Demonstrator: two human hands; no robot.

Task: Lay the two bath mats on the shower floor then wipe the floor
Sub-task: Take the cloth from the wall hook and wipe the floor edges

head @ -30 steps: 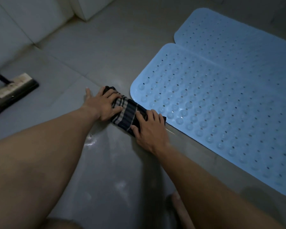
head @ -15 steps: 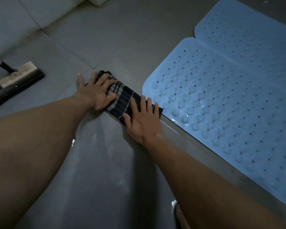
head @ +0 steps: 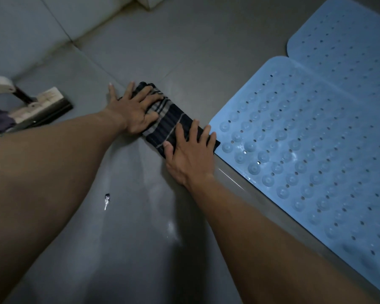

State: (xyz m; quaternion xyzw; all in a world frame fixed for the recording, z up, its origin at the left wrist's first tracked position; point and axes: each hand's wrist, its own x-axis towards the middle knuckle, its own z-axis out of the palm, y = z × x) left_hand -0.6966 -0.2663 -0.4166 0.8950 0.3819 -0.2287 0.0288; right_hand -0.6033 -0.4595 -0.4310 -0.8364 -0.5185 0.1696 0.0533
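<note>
Presses left hand (head: 136,110) flat, fingers spread, onto the far end of a dark striped cloth (head: 169,125); little finger and the one next to it lie off the cloth, on the grey floor (head: 184,51). Presses right hand (head: 189,154) flat on the near end of the same cloth, fingers straight and slightly apart, thumb along the cloth's near edge. No pinching or curling in either hand.

Keeps the cloth folded into a long strip, lying flat on the floor between the hands. Right end sits right at the rounded corner of the near blue mat (head: 305,150); cannot tell whether it overlaps or only touches.

Shows the near blue mat flat on the floor at right, covered in holes and round bumps. Shows the second blue mat (head: 349,47) flat beyond it, edges meeting.

Shows wet sheen on the floor below the arms, plus a small shiny scrap (head: 106,198). Shows a floor squeegee (head: 42,106) at left, well apart from the cloth.
</note>
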